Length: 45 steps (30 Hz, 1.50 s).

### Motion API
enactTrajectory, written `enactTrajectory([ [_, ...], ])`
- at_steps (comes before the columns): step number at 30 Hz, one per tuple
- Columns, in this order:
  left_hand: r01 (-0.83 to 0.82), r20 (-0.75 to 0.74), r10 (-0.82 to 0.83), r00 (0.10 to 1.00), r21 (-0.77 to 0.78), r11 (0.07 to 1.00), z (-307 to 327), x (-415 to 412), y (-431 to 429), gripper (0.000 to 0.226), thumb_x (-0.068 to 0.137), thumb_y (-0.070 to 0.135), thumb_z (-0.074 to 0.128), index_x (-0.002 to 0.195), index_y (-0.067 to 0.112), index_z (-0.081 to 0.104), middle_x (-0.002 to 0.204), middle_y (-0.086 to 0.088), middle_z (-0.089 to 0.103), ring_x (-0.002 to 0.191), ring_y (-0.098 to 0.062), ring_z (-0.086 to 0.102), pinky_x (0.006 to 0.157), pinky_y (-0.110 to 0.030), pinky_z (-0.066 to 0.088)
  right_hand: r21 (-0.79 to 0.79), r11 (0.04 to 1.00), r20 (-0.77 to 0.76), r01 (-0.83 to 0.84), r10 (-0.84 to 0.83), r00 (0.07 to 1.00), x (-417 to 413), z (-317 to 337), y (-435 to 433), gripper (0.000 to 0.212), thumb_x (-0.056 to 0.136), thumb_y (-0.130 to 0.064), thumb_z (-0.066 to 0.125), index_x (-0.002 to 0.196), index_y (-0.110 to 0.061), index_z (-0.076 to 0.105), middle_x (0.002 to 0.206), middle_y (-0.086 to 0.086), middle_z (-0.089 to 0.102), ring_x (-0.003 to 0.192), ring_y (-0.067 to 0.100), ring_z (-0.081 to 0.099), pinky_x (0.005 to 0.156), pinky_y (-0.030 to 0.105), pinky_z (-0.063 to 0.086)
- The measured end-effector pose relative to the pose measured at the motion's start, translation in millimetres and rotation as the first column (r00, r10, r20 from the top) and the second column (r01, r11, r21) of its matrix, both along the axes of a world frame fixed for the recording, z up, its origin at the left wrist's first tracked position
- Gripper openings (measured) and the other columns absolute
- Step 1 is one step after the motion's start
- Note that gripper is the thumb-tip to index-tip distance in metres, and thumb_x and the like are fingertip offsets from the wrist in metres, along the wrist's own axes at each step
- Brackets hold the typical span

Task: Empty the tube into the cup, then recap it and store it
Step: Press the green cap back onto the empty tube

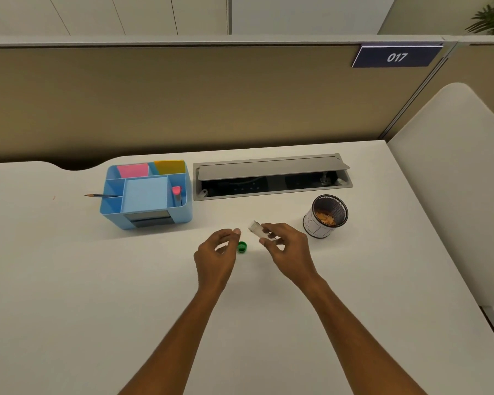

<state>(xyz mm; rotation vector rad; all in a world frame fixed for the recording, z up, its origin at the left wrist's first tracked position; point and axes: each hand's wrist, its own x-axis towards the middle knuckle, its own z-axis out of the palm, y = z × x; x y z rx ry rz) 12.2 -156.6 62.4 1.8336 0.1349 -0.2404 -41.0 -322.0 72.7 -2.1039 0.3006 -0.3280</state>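
Observation:
My right hand (285,243) grips a small clear tube (256,228), uncapped, its open end tilted up and to the left. The tube looks empty. Its green cap (242,247) lies on the desk between my hands. Just left of the cap hovers my left hand (216,252), fingers curled and apart, holding nothing. The mesh cup (327,216) stands upright to the right of my right hand, with orange-brown pieces inside.
A blue desk organizer (146,195) with coloured sticky notes, a pencil and a pink-topped item stands at the back left. An open cable tray (271,178) is set in the desk behind the hands. A partition wall runs behind; a white chair back (454,181) is at right.

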Motion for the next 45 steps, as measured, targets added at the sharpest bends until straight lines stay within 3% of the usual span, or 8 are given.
enactTrajectory([
  [9,0.233,-0.052,-0.228,0.972,0.294,0.927,-39,-1,-1,0.070,0.081,0.027,0.084,0.141,0.011,0.053,0.138,-0.010,0.062,0.123,-0.028,0.059,0.105,-0.047,0.052,0.033,0.994,-0.053,0.100,-0.098,0.994,-11,-13,-13,0.034,0.087,-0.011,0.076,0.121,-0.012,0.071,0.106,-0.002,0.073,0.092,0.011,0.068,0.073,0.010,0.054],
  [13,0.261,-0.038,-0.266,0.963,0.371,0.891,-48,4,-14,0.062,0.086,0.029,0.079,0.140,0.011,0.055,0.143,-0.009,0.057,0.133,-0.028,0.051,0.113,-0.037,0.040,0.039,0.993,-0.068,0.115,-0.112,0.991,-17,-19,-13,0.035,0.087,-0.012,0.076,0.122,-0.012,0.071,0.108,0.000,0.074,0.093,0.011,0.069,0.073,0.011,0.055],
  [20,0.187,0.033,-0.207,0.978,0.314,0.931,-46,5,-13,0.034,0.085,0.017,0.079,0.117,0.006,0.073,0.124,-0.013,0.071,0.109,-0.027,0.067,0.100,-0.034,0.054,0.045,0.991,-0.096,0.126,-0.121,0.988,-26,-20,-11,0.037,0.087,-0.013,0.076,0.123,-0.013,0.070,0.111,0.000,0.073,0.092,0.010,0.068,0.070,0.009,0.055],
  [24,0.164,0.034,-0.172,0.984,0.174,0.971,-35,2,8,0.036,0.083,0.012,0.081,0.118,0.007,0.072,0.114,-0.009,0.076,0.097,-0.022,0.073,0.081,-0.008,0.054,0.046,0.992,-0.091,0.121,-0.116,0.989,-29,-19,-8,0.036,0.088,-0.012,0.076,0.123,-0.013,0.070,0.112,0.002,0.074,0.093,0.011,0.068,0.070,0.010,0.055],
  [27,0.140,0.021,-0.142,0.990,0.091,0.986,-21,2,24,0.037,0.082,0.009,0.081,0.119,0.009,0.075,0.115,-0.007,0.077,0.097,-0.022,0.075,0.090,-0.025,0.060,0.045,0.995,-0.084,0.091,-0.087,0.993,-29,-16,-3,0.035,0.088,-0.012,0.076,0.122,-0.013,0.070,0.112,0.003,0.074,0.095,0.013,0.069,0.072,0.013,0.057],
  [29,0.153,0.028,-0.155,0.988,0.066,0.986,-10,4,35,0.037,0.082,0.011,0.082,0.118,0.012,0.076,0.115,-0.003,0.076,0.097,-0.019,0.075,0.085,-0.018,0.058,0.045,0.996,-0.079,0.077,-0.073,0.994,-28,-13,3,0.035,0.088,-0.013,0.076,0.123,-0.014,0.070,0.110,0.000,0.074,0.095,0.010,0.068,0.073,0.013,0.056],
  [36,0.287,0.041,-0.296,0.954,0.146,0.947,25,14,66,0.037,0.079,0.016,0.085,0.114,0.020,0.077,0.103,0.005,0.076,0.084,-0.010,0.074,0.082,-0.024,0.061,0.027,1.000,-0.034,-0.014,0.014,0.999,-26,2,28,0.032,0.088,-0.013,0.075,0.120,-0.018,0.071,0.107,-0.012,0.071,0.098,-0.002,0.065,0.074,0.019,0.058],
  [45,0.449,0.033,-0.472,0.881,0.256,0.856,46,11,92,0.034,0.074,0.017,0.088,0.105,0.024,0.077,0.091,0.016,0.074,0.083,0.006,0.071,0.076,-0.012,0.058,-0.171,0.968,-0.002,-0.185,0.187,0.982,-31,27,57,0.029,0.093,-0.013,0.068,0.122,-0.018,0.070,0.117,-0.001,0.072,0.105,0.016,0.063,0.082,0.033,0.058],
])
